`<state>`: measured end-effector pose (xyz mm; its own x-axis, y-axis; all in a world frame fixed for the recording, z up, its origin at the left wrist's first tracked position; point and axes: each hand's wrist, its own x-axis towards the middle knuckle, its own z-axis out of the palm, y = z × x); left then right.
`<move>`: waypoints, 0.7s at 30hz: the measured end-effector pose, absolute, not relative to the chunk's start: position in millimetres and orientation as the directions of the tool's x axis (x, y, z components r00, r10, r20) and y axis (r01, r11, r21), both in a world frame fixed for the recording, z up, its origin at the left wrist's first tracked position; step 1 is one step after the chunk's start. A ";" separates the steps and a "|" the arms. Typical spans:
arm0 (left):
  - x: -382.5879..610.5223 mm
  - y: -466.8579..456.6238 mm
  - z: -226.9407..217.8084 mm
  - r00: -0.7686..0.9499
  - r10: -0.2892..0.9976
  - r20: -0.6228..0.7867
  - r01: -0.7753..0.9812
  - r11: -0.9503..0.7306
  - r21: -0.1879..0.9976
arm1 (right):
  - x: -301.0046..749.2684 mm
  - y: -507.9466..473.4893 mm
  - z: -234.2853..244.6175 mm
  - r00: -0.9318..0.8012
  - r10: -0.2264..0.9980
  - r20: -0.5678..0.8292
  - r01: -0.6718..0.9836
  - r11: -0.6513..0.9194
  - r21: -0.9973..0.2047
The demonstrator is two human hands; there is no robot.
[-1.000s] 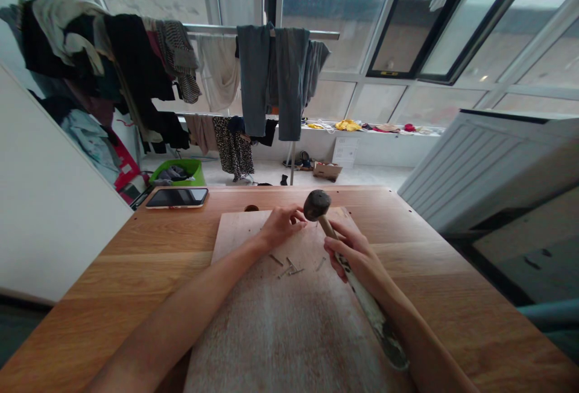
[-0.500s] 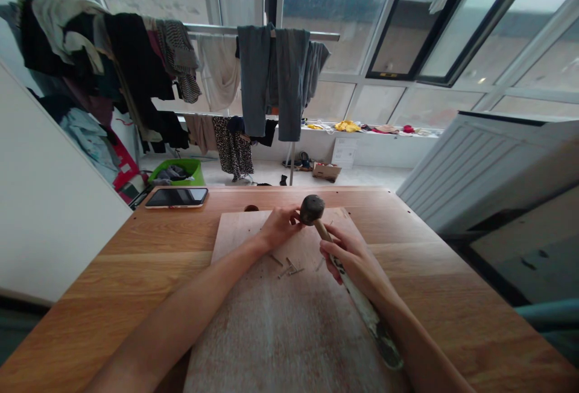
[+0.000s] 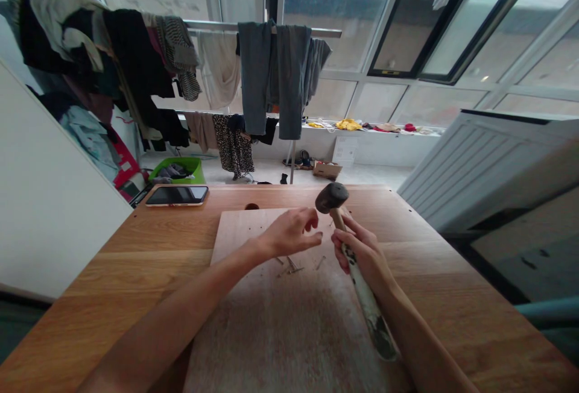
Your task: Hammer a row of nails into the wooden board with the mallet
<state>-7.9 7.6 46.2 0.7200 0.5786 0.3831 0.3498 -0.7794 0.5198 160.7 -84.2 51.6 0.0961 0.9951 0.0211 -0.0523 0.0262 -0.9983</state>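
My right hand (image 3: pixel 362 254) is wrapped round the wooden handle of a hammer (image 3: pixel 333 199), whose dark head is raised above the far part of a pale wooden board (image 3: pixel 280 333). My left hand (image 3: pixel 292 233) hovers over the board just left of the hammer head, fingers loosely spread and holding nothing. Several loose nails (image 3: pixel 294 267) lie on the board below and between my two hands.
The board lies on a wooden table (image 3: pixel 136 260). A phone (image 3: pixel 177 195) rests at the table's far left and a small dark hole (image 3: pixel 251 206) shows near the board's far edge. Behind stand a clothes rack (image 3: pixel 262 73), a green basket (image 3: pixel 178 171) and a white panel (image 3: pixel 488 164).
My left hand has lifted off the board and opened, moving right and toward me. The hammer head has risen and swung right.
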 end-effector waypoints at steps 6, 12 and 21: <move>8.6 -40.7 44.9 0.922 0.303 0.240 0.307 -0.951 0.023 | 164.8 -82.5 51.4 0.169 0.985 0.028 -0.087 0.043 -0.995; 12.2 -49.2 36.4 0.948 0.201 0.246 0.240 -0.960 -0.142 | 165.1 -81.6 49.8 0.147 0.989 0.010 -0.051 0.017 -0.999; 3.1 -26.1 44.0 0.935 0.243 0.260 0.250 -0.968 0.006 | 163.5 -83.3 50.1 0.121 0.992 0.022 -0.046 0.027 -0.999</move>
<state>3.1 -26.1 44.0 0.9345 0.2432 0.2598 0.2502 -0.9682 0.0063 163.5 -83.3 50.1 0.1207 0.9925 0.0217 -0.0457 0.0274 -0.9986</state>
